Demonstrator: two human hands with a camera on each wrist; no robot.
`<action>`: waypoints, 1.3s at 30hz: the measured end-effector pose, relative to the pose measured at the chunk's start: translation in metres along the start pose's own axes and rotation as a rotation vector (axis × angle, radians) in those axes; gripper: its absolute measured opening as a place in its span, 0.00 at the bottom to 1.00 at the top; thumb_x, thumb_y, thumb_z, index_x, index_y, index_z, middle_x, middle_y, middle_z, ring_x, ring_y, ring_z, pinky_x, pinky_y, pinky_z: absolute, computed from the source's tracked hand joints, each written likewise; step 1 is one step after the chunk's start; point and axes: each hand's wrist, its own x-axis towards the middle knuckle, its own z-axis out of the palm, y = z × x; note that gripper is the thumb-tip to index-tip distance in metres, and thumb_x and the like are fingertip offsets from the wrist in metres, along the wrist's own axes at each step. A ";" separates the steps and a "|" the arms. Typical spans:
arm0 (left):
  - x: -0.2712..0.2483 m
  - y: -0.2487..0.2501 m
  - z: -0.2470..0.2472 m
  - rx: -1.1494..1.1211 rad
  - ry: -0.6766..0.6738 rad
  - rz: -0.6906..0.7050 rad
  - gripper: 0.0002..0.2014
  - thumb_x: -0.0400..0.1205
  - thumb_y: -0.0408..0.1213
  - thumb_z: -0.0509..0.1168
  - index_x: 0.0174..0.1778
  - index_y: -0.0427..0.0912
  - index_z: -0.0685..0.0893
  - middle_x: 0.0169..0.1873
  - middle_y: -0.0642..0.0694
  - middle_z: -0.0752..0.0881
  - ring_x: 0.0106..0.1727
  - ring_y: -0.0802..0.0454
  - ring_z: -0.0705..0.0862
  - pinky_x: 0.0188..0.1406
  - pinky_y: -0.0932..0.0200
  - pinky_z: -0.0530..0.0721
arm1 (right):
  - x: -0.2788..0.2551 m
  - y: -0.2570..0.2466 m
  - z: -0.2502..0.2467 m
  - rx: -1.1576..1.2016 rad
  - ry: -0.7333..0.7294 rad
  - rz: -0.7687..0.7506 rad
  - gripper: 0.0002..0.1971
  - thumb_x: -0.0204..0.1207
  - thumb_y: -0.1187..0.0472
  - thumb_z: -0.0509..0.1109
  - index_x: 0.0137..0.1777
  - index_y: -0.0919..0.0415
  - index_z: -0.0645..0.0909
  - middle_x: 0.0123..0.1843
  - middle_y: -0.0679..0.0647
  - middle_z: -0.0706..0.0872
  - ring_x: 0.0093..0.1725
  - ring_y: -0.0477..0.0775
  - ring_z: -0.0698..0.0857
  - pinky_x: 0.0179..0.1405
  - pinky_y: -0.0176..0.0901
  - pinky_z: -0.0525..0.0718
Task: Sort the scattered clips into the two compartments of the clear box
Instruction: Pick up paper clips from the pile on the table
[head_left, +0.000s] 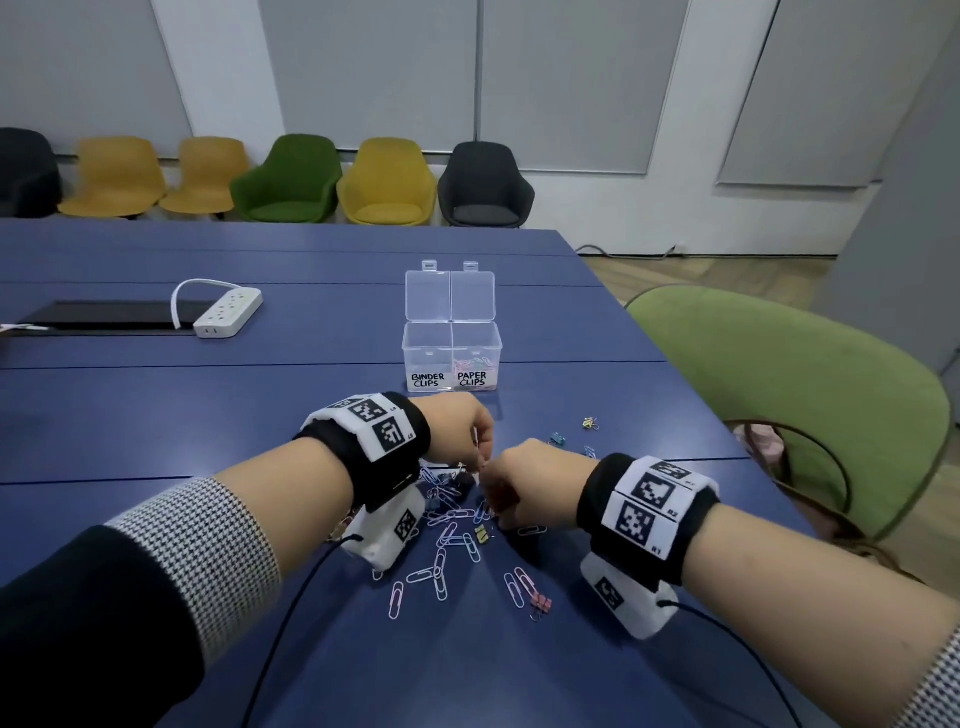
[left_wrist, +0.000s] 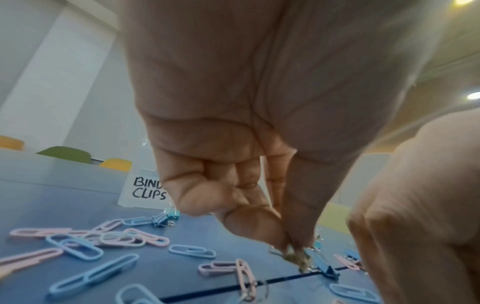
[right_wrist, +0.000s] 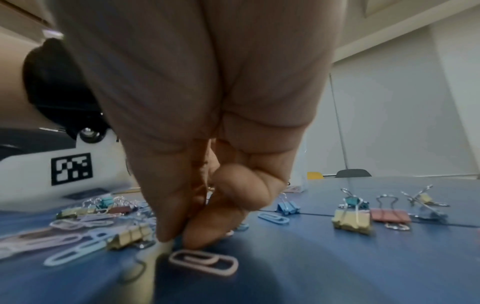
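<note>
Whatever the right hand (right_wrist: 192, 232) fingertips pinch, hidden; left hand (left_wrist: 291, 244) fingertips' blurred silvery wire; box label (left_wrist: 149, 191) half-covered.

A meeting room: long blue table (head_left: 208, 415), row of chairs (head_left: 291, 182).

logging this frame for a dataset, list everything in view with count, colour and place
clear plastic two-compartment box: one, lids open, far middle of table; right compartment, labelled paper clips, holds some clips; left, labelled binder clips, looks empty
pastel wire paper clips: many, pink and blue, scattered under and near both hands
small metal binder clips: several, yellow, pink, blue, teal, mostly right of the pile
blue table: one, under everything
white power strip: one, far left of table
black flat panel: one, beside the strip
padded chairs: row by the wall, yellow, green, black; one green chair at right
left hand: grip pinches the wire handles of a blue binder clip
right hand: fingertips pinched together at the table; what they hold cannot be told
</note>
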 end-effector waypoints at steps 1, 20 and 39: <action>0.002 0.000 -0.001 -0.034 0.011 -0.006 0.06 0.76 0.31 0.68 0.47 0.41 0.87 0.28 0.59 0.80 0.29 0.63 0.77 0.33 0.67 0.77 | -0.001 0.001 0.000 0.008 -0.003 0.000 0.09 0.74 0.64 0.70 0.53 0.63 0.83 0.53 0.58 0.88 0.52 0.59 0.84 0.47 0.43 0.79; 0.039 0.043 0.008 -0.036 -0.049 -0.161 0.12 0.74 0.43 0.73 0.46 0.39 0.87 0.37 0.42 0.90 0.34 0.45 0.86 0.46 0.53 0.89 | -0.027 0.096 -0.023 0.195 0.122 0.435 0.09 0.69 0.65 0.73 0.33 0.54 0.77 0.30 0.45 0.80 0.29 0.42 0.78 0.29 0.34 0.74; -0.003 0.019 0.015 0.213 -0.102 0.132 0.15 0.78 0.35 0.64 0.59 0.49 0.86 0.57 0.48 0.85 0.57 0.48 0.84 0.57 0.57 0.81 | -0.010 0.047 -0.009 -0.103 -0.076 0.214 0.25 0.79 0.68 0.57 0.70 0.45 0.79 0.47 0.51 0.65 0.50 0.57 0.73 0.53 0.42 0.72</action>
